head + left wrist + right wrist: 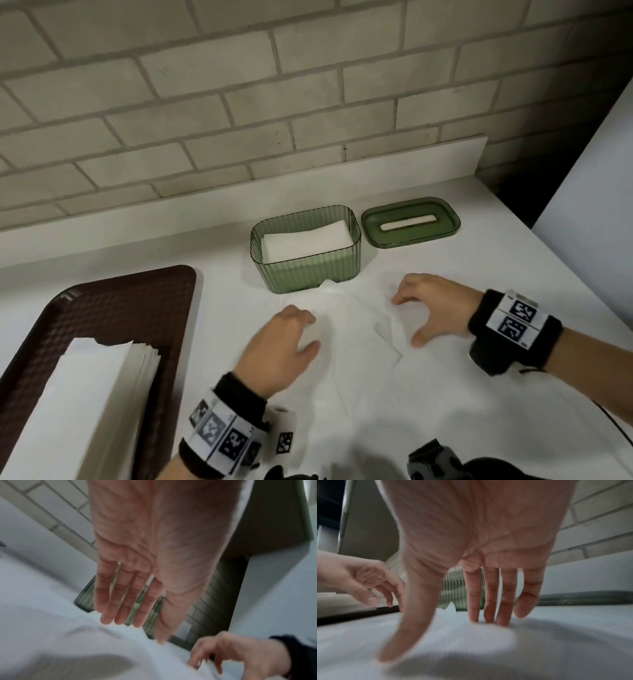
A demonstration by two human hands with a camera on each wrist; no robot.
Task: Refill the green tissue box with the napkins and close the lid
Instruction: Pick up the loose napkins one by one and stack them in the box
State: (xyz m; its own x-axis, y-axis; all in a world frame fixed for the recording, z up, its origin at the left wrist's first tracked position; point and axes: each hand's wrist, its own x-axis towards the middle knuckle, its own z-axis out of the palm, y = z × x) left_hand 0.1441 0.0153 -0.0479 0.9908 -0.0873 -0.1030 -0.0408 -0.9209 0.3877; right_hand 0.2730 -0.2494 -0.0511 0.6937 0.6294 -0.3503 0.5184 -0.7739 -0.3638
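The green tissue box [305, 270] stands open near the wall with white napkins [305, 240] lying inside. Its green slotted lid [411, 221] lies flat on the counter just right of it. A loose white napkin [356, 329] is spread on the counter in front of the box, one corner touching the box wall. My left hand [308, 330] hovers palm down over its left part, fingers straight [120, 608]. My right hand [406, 320] is spread over its right part, with fingertips [488, 619] touching the paper. Neither hand holds anything.
A dark brown tray [137, 301] sits at the left and carries a thick stack of white napkins [92, 394]. A tiled wall with a low white ledge [239, 202] runs behind the box. The counter's right edge [582, 298] lies close to my right wrist.
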